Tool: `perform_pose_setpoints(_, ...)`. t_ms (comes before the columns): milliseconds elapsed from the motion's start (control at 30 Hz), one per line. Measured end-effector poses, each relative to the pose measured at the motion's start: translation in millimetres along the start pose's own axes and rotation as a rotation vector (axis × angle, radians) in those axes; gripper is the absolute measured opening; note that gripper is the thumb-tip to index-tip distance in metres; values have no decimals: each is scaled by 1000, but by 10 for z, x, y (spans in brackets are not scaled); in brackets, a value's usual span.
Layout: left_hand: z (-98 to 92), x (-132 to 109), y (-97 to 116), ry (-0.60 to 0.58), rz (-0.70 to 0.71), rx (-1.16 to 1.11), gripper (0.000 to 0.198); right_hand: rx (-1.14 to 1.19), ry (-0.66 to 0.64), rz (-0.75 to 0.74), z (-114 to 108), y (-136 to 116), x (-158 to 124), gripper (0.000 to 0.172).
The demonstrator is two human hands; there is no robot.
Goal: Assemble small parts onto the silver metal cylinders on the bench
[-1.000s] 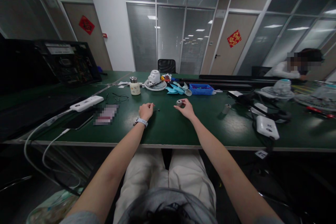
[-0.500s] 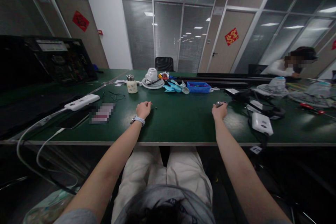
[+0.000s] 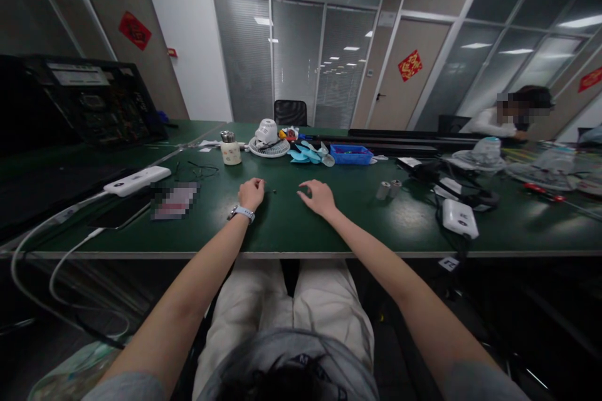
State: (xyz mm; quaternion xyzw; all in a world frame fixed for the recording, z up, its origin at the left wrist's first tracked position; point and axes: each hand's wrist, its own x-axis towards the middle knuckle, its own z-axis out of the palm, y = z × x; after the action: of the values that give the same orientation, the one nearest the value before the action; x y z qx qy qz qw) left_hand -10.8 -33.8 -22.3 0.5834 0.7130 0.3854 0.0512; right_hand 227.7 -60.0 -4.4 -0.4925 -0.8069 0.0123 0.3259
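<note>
My left hand (image 3: 251,193) rests low over the green tabletop, fingers curled in; whether they hold anything is hidden. Just to its right lies a tiny dark piece (image 3: 274,192), too small to name. My right hand (image 3: 318,198) is near the middle, thumb and fingers apart with nothing between them. Farther right, two small silver cylinders stand upright side by side, a left one (image 3: 383,190) and a right one (image 3: 395,187), apart from my hand.
Behind my hands are a cream jar (image 3: 231,153), a white fan part (image 3: 269,148), light blue fan blades (image 3: 305,153) and a blue basket (image 3: 350,155). A power strip (image 3: 137,180) and phone (image 3: 121,210) lie left. A white box (image 3: 459,218) with black straps lies right; a person sits beyond.
My right hand has let go of a silver cylinder, leaving two standing on the table, and has moved left toward my left hand. My left hand stays curled in nearly the same place.
</note>
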Motion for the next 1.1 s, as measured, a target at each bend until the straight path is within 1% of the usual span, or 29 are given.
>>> perform_pose_setpoints(33,3,-6,-2,3,-4,1,35,30,-77,-3,158,-121,93,37)
perform_pose_setpoints(67,5,-13,-5,4,-4,-1,35,49,-122,22,307,-223,189,39)
perform_pose_setpoints(133,6,-28,-13,10,9,-15,33,72,-147,97,545,-374,368,41)
perform_pose_setpoints(167,5,-34,-16,11,22,-31,33,81,-145,132,628,-427,441,39)
perform_pose_setpoints(233,2,-42,-20,10,24,-62,32,91,-143,179,719,-494,533,34)
perform_pose_setpoints(300,-2,-45,-18,22,7,-88,32,82,-147,188,719,-507,550,30)
perform_pose_setpoints(367,-4,-44,-15,34,-9,-101,30,53,-126,149,633,-454,502,27)
perform_pose_setpoints(433,-1,-39,-17,39,-16,-101,30,6,-63,90,459,-317,407,26)
perform_pose_setpoints(500,6,-31,-21,39,-15,-97,29,-66,40,39,204,-81,272,27)
perform_pose_setpoints(567,13,-22,-21,33,-13,-96,29,-158,186,29,-94,244,98,28)
perform_pose_setpoints(600,16,-18,-18,29,-14,-95,29,-205,271,50,-241,425,-1,28)
perform_pose_setpoints(667,15,-14,-7,20,-27,-91,30,-279,427,138,-498,782,-210,29)
perform_pose_setpoints(733,5,-17,4,16,-49,-89,29,-322,544,255,-679,1074,-400,30)
perform_pose_setpoints(833,-24,-39,12,25,-80,-91,28,-323,649,416,-807,1325,-578,30)
perform_pose_setpoints(933,-59,-85,13,30,-89,-86,28,-290,691,520,-828,1410,-625,29)
perform_pose_setpoints(1000,-81,-122,11,19,-78,-80,28,-274,717,557,-822,1439,-621,29)
perform_pose_setpoints(1100,-110,-176,4,5,-59,-68,28,-272,784,555,-813,1505,-604,29)
